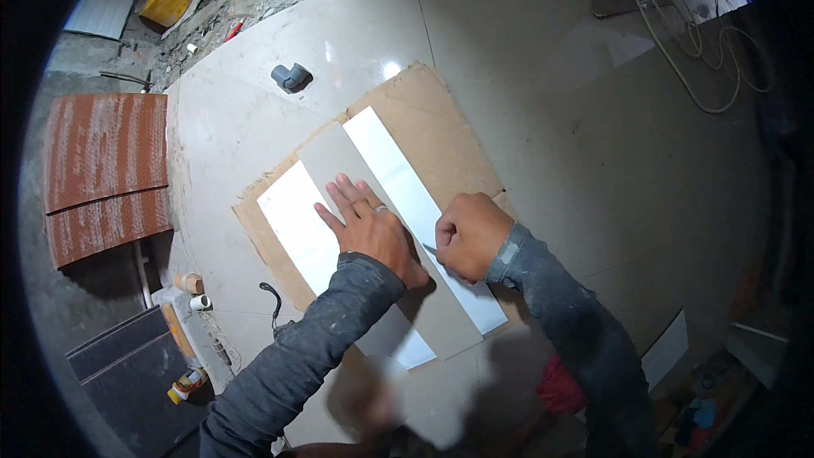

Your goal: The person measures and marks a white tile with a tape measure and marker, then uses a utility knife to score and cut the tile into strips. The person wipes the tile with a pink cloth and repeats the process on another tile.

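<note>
A long grey strip (pixel 448 315) lies slantwise over a white panel, which shows as a broad white part (pixel 294 214) on its left and a narrower white band (pixel 383 158) on its right. Beneath them is a sheet of brown cardboard (pixel 437 123) on the tiled floor. My left hand (pixel 371 233) rests flat on the grey strip, fingers spread, a ring on one finger. Over the right white band, near its edge, my right hand (pixel 471 237) is closed in a fist. A small dark tip seems to show beside its fingers, but what it grips is hidden.
A grey pipe elbow (pixel 292 78) sits beyond the cardboard. Reddish-brown curved sheets (pixel 106 157) and a dark panel (pixel 127 373) lie left. Rubble and a yellow bucket (pixel 167 0) are at far left. A cable (pixel 691 102) loops at far right; red cloth (pixel 560 386) lies near my right forearm.
</note>
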